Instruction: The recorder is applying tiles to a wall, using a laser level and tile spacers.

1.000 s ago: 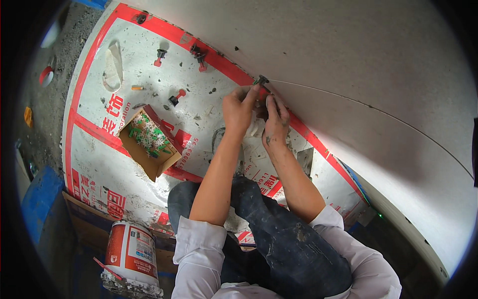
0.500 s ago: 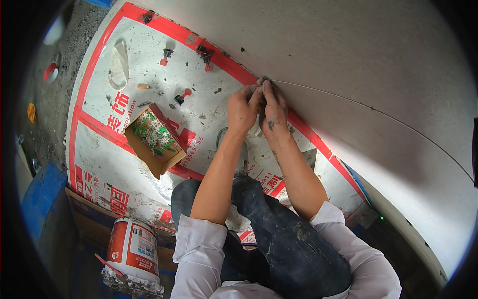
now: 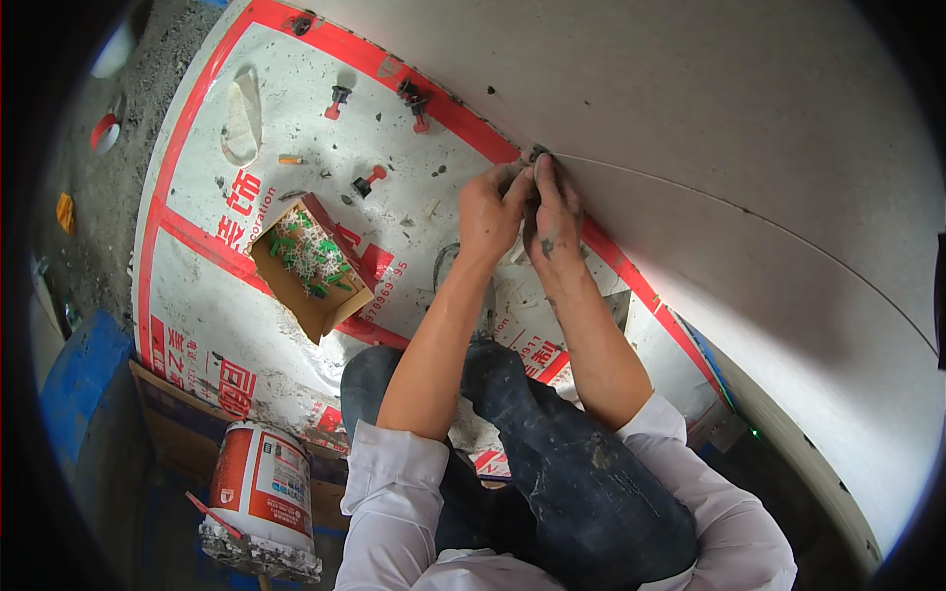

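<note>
My left hand (image 3: pixel 491 217) and right hand (image 3: pixel 554 222) meet at a small dark fitting (image 3: pixel 539 153) on the thin joint line of the large pale grey panel (image 3: pixel 749 128), right at the edge where it meets the red-bordered sheet floor covering (image 3: pixel 197 138). Fingers of both hands are closed around the fitting, which is mostly hidden by them. To their left lie several black-and-red clips (image 3: pixel 369 180) and an open cardboard box (image 3: pixel 330 317) holding white cross spacers and small green pieces.
A white-and-red bucket (image 3: pixel 256 483) crusted with grey stands at lower left beside blue sheeting (image 3: pixel 84 384). A tape roll (image 3: pixel 105 131), a yellow scrap (image 3: pixel 66 212), a short orange stub (image 3: pixel 291 160) and a pale strip (image 3: pixel 239 113) lie farther left. My legs (image 3: pixel 562 473) are below my arms.
My right hand has moved up to the dark fitting, its fingers now covering much of it and the red part seen earlier. The view has shifted slightly.
</note>
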A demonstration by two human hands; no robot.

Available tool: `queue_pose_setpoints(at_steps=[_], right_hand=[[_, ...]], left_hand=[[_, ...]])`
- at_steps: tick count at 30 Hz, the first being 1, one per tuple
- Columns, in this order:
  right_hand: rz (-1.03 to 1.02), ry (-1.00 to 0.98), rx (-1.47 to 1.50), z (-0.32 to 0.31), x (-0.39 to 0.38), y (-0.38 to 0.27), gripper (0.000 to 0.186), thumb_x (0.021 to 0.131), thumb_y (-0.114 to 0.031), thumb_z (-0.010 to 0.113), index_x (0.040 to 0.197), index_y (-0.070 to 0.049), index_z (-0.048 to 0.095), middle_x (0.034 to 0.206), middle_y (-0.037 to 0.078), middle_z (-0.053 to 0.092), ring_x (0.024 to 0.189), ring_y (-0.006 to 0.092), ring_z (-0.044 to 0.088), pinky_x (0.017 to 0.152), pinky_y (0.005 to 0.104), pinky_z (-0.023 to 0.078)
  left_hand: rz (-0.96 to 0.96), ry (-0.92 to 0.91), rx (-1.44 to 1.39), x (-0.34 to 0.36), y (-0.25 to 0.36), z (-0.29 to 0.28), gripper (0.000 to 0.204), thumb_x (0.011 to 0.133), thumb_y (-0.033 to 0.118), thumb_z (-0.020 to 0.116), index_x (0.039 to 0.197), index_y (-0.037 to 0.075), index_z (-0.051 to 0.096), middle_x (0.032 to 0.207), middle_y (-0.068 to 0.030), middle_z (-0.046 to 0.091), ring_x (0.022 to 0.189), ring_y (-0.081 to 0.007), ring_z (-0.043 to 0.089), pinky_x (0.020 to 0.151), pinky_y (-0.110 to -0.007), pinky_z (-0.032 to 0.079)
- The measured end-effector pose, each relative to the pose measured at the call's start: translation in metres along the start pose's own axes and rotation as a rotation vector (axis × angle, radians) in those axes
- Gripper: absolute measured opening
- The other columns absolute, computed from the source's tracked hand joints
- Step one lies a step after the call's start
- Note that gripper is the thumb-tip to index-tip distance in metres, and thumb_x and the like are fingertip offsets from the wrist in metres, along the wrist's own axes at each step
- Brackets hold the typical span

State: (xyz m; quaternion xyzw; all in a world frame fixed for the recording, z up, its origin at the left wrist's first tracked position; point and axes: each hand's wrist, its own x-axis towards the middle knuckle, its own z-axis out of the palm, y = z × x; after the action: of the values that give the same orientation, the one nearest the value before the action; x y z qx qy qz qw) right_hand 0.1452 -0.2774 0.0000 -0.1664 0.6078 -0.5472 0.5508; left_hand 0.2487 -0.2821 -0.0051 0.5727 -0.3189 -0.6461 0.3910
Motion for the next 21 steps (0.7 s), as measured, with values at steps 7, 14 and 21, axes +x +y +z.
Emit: queue_pose_setpoints(at_steps=[7, 14, 21], right_hand=[[0.140, 0.044, 0.117, 0.005, -0.001, 0.007, 0.031, 0.113, -0.030, 0.067, 0.131, -0.006, 0.071, 0.115, 0.002, 0.074, 0.099, 0.0125, 0.068, 0.082, 0.0284, 0.054], [0.340, -0.079, 0.453, -0.005, 0.012, 0.020, 0.037, 0.119, -0.035, 0.053, 0.136, -0.006, 0.068, 0.127, 0.006, 0.071, 0.111, 0.0154, 0.068, 0.091, 0.0311, 0.056], [0.037, 0.186, -0.174, 0.023, -0.008, -0.001, 0.028, 0.114, -0.030, 0.064, 0.124, -0.005, 0.072, 0.108, 0.002, 0.073, 0.092, 0.0117, 0.067, 0.072, 0.0275, 0.052]], left_hand=[[-0.077, 0.019, -0.038, 0.005, -0.005, -0.004, 0.032, 0.109, 0.028, 0.073, 0.104, -0.003, 0.079, 0.081, -0.0016, 0.073, 0.071, -0.0089, 0.064, 0.064, -0.028, 0.053], [-0.098, 0.014, 0.031, 0.006, 0.002, 0.000, 0.034, 0.108, 0.031, 0.074, 0.099, -0.001, 0.079, 0.079, -0.0008, 0.072, 0.070, -0.0084, 0.062, 0.065, -0.028, 0.051], [-0.091, -0.034, -0.057, 0.006, -0.001, -0.008, 0.035, 0.107, 0.032, 0.074, 0.100, -0.002, 0.079, 0.078, -0.0006, 0.070, 0.069, -0.0085, 0.061, 0.064, -0.029, 0.050]])
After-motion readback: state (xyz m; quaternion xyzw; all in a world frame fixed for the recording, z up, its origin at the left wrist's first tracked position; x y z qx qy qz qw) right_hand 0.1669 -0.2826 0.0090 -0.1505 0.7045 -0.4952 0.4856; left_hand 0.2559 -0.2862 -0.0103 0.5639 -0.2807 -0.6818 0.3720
